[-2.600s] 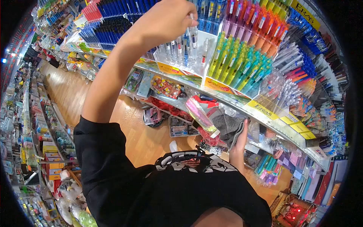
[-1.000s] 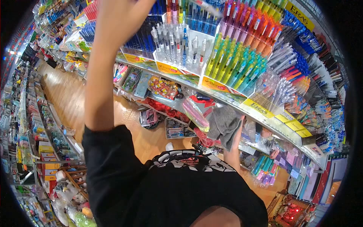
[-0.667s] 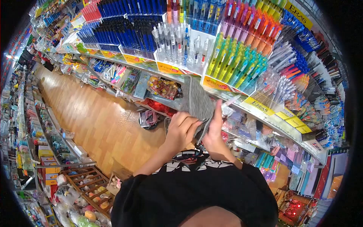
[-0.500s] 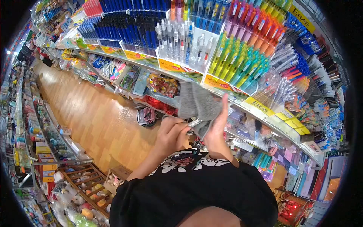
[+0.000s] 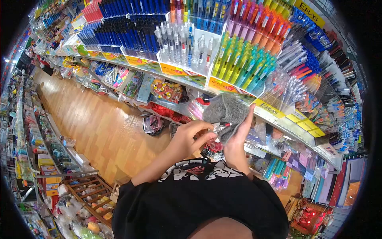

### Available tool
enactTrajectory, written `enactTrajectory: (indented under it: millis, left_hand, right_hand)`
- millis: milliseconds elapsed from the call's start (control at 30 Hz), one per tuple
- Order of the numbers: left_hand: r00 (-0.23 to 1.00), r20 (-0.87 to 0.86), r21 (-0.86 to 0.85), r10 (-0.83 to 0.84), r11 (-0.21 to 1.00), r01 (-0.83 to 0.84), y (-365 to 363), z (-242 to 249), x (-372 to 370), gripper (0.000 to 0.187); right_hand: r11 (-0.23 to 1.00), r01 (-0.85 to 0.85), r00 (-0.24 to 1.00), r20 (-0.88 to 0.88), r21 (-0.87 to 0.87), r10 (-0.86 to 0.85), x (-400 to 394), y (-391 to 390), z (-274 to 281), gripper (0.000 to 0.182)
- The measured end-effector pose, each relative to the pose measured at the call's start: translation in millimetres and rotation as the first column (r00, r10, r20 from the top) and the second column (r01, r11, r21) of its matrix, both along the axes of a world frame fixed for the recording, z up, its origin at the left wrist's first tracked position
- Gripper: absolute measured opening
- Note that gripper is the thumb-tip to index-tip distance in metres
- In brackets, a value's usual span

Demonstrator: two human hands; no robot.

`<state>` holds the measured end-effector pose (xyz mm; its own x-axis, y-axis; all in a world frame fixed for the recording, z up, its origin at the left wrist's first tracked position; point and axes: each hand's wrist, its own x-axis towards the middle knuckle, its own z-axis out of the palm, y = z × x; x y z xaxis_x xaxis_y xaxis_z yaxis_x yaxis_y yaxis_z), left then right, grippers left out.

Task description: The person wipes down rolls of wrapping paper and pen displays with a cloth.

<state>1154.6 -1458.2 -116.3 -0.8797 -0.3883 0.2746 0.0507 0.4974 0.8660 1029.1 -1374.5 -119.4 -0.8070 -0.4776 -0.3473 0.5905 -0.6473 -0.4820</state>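
Observation:
In the head view, a grey fuzzy cloth (image 5: pixel 229 109) lies draped over my right hand (image 5: pixel 239 141), its thumb raised along the cloth's right edge and its fingers hidden behind it. My left hand (image 5: pixel 190 137) is to its left, with thumb and index finger bent toward a slim, clear pen (image 5: pixel 222 127) that has a dark and reddish part. The pen lies across the lower part of the cloth, one end close to the left fingertips. Both hands are just in front of the pen shelf.
Racks of blue pens (image 5: pixel 133 40) and coloured pens (image 5: pixel 244 59) fill the shelf ahead. Yellow labels (image 5: pixel 269 108) line its edge. Packaged goods (image 5: pixel 167 91) sit on the shelf below. A wooden floor (image 5: pixel 91 115) runs at left, beside another stocked shelf and a wooden rack (image 5: pixel 89 195) of toys.
Both hands and the cloth have shifted right. The cloth has opened out, showing more of the pen, and my left fingers have spread wider.

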Motion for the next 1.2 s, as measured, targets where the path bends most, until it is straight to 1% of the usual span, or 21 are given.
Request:
enactTrajectory:
  millis: [33,67,133,200,233,267,300,333,367,400,433,500,567,633,700,733,800,900,967,1033,1200]
  left_hand:
    - [0.998,-0.050,0.076,-0.027,0.997,0.031,0.9,-3.0,-4.5,0.028]
    - [0.998,-0.049,0.071,-0.030,0.997,0.034,1.5,-5.7,-8.5,0.028]
    - [0.993,-0.054,0.247,-0.102,0.962,0.112,4.2,-10.6,-11.6,0.019]
    - [0.998,-0.010,0.286,-0.058,0.956,0.058,2.4,-5.5,-11.3,0.017]
    - [0.999,0.031,0.321,-0.012,0.947,0.001,-0.9,0.5,-10.5,0.015]
    - [0.999,-0.048,0.288,-0.024,0.957,0.037,-12.4,14.8,-3.2,0.018]
    - [0.998,0.025,0.382,0.061,0.922,-0.066,-24.9,33.5,7.4,0.018]
    - [0.977,-0.115,0.296,0.180,0.945,-0.139,-44.9,40.6,18.4,0.015]
    - [0.921,-0.192,0.309,0.340,0.911,-0.272,-55.9,63.3,26.6,0.014]
    - [0.851,-0.344,0.196,0.396,0.917,-0.347,-73.6,74.5,31.7,0.015]
    - [0.807,-0.379,-0.018,0.453,0.868,-0.496,-90.7,89.4,35.0,0.015]
    - [0.800,-0.399,-0.142,0.449,0.831,-0.537,-99.8,133.8,15.4,0.014]
    - [0.834,-0.433,-0.238,0.341,0.849,-0.471,-103.7,165.4,-21.9,0.014]
    - [0.921,-0.290,-0.450,0.261,0.812,-0.372,-110.8,184.0,-56.9,0.019]
    - [0.982,-0.087,-0.620,0.166,0.762,-0.184,-117.1,190.8,-94.0,0.022]
    - [0.981,-0.083,-0.621,0.174,0.761,-0.188,-108.5,193.7,-105.1,0.022]
    - [0.909,0.281,-0.643,0.309,0.764,-0.061,-91.7,203.6,-123.7,0.023]
    - [0.915,0.288,-0.702,0.283,0.712,0.001,-99.0,199.1,-137.6,0.024]
    - [0.890,0.347,-0.663,0.295,0.749,0.010,-101.0,199.7,-142.9,0.024]
    - [0.926,0.299,-0.669,0.230,0.742,0.032,-107.0,194.1,-148.2,0.023]
    - [0.876,0.384,-0.676,0.291,0.735,0.052,-89.2,207.5,-144.8,0.022]
  right_hand:
    - [1.000,0.007,1.000,-0.005,0.010,-0.007,-0.4,0.3,1.1,0.053]
    - [1.000,0.023,1.000,0.015,0.007,-0.023,-3.1,2.1,-0.6,0.053]
    - [1.000,-0.026,0.999,0.018,-0.017,0.026,-5.6,8.1,-0.5,0.053]
    - [0.996,-0.076,0.997,0.013,-0.046,0.077,-13.4,14.6,-2.4,0.053]
    - [0.999,0.014,1.000,-0.014,-0.030,-0.015,-21.0,18.6,-5.4,0.052]
    - [0.994,0.105,0.994,-0.042,-0.017,-0.105,-30.1,23.3,-8.5,0.051]
    - [0.981,0.195,0.978,-0.070,-0.006,-0.195,-39.5,29.1,-10.4,0.050]
    - [0.947,0.311,0.949,-0.089,0.085,-0.304,-49.5,38.9,-2.9,0.049]
    - [0.891,0.420,0.907,-0.118,0.172,-0.404,-60.5,50.3,4.5,0.048]
    - [0.893,0.418,0.908,-0.119,0.170,-0.402,-73.4,62.3,0.7,0.048]
    - [0.880,0.451,0.891,-0.136,0.150,-0.434,-84.8,75.3,-5.6,0.048]
    - [0.867,0.480,0.875,-0.144,0.134,-0.462,-88.6,83.3,-12.7,0.049]
    - [0.844,0.488,0.872,-0.153,0.221,-0.464,-87.8,85.0,-16.2,0.049]
    - [0.864,0.469,0.882,-0.137,0.182,-0.450,-91.0,88.6,-24.5,0.048]
    - [0.885,0.449,0.893,-0.104,0.127,-0.438,-90.1,89.6,-24.3,0.048]
    - [0.912,0.403,0.909,-0.148,0.076,-0.389,-90.5,92.2,-27.8,0.048]
    - [0.927,0.369,0.924,-0.141,0.072,-0.357,-93.9,95.2,-29.8,0.048]
    - [0.941,0.326,0.940,-0.133,0.093,-0.313,-101.6,98.1,-33.2,0.049]
    - [0.942,0.311,0.947,-0.130,0.124,-0.295,-104.3,99.4,-34.6,0.049]
    - [0.942,0.309,0.945,-0.150,0.131,-0.289,-103.0,99.1,-33.6,0.048]
    - [0.951,0.293,0.952,-0.121,0.097,-0.281,-101.8,98.7,-32.8,0.046]
